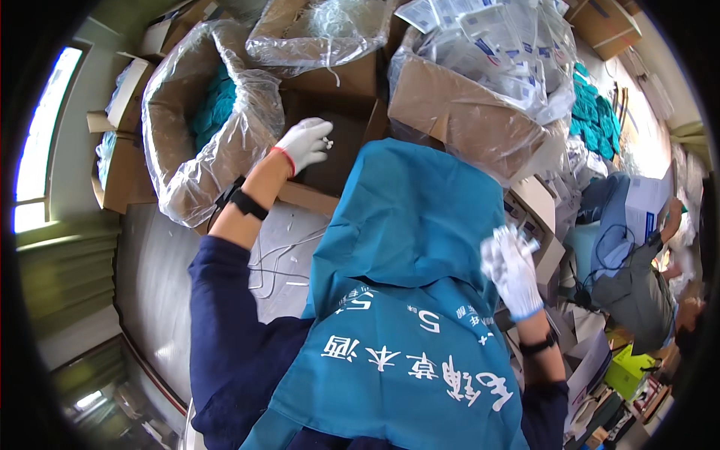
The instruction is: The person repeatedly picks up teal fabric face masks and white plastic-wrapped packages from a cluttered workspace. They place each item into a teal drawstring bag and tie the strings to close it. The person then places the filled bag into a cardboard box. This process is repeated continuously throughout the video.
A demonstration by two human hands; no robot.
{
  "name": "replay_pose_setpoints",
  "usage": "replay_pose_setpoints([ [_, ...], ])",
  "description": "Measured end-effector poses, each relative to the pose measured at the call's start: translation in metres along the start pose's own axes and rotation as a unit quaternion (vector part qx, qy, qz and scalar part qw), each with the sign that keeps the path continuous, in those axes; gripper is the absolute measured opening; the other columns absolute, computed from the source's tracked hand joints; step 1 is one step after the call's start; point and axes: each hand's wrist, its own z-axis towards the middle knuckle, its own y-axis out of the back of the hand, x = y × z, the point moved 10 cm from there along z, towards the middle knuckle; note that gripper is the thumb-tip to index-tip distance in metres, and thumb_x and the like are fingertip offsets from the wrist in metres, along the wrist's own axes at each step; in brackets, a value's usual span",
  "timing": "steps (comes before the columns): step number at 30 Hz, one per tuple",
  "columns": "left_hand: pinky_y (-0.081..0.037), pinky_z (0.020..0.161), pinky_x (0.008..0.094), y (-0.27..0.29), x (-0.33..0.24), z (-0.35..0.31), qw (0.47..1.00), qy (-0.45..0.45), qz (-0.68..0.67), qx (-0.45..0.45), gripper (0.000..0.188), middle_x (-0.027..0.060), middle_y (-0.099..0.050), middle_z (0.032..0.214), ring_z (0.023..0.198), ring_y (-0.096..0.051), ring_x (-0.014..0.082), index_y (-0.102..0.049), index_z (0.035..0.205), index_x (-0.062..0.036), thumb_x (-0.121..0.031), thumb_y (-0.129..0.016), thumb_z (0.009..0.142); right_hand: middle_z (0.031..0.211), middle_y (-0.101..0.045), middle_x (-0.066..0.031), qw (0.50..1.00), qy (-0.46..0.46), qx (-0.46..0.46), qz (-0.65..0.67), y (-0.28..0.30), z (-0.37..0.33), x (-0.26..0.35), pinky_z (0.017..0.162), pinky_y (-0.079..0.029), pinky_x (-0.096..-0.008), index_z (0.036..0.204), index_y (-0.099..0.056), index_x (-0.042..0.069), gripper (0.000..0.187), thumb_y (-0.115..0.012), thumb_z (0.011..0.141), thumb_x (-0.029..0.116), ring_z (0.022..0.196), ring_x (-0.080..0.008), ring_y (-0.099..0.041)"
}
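Seemingly left hand nr box edge.

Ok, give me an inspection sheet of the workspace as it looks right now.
Surface: grey table, partly bare.
Job's things: teal cloth draped below the hands; small white piece in the left hand; small white piece at the right hand.
Clutter: plastic-lined carton of teal items; carton of white packets; teal pile.
Hands: both in white gloves, closed on their pieces.
Cables: thin white wires on the table.
Surroundings: window at left; another person at right.
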Motion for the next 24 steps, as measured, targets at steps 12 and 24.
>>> replay_pose_setpoints([
  [12,-0.028,0.116,0.0454,-0.284,-0.04,-0.06,0.838,-0.284,0.464,-0.025,0.05,0.0205,-0.056,0.135,0.131,-0.047,0.0395,-0.058,0.125,0.0003,-0.034,-0.066,0.09,0.101,-0.066,-0.0029,0.933,0.003,0.07,0.352,-0.058,0.09,-0.048,0.085,-0.054,-0.028,0.107,-0.062,0.008,0.011,-0.056,0.102,0.016,0.094,-0.0147,-0.064],
  [24,-0.043,0.045,0.0282,-0.15,0.077,0.017,0.983,0.114,-0.133,-0.06,0.015,-0.004,-0.052,0.07,0.053,-0.049,0.0108,-0.062,0.096,-0.0104,-0.015,-0.049,0.102,0.128,-0.062,-0.0167,0.972,-0.005,0.229,0.056,-0.106,0.002,-0.015,0.086,-0.055,-0.0388,0.132,-0.054,-0.001,0.05,-0.055,0.101,0.038,0.105,-0.0289,-0.067],
])
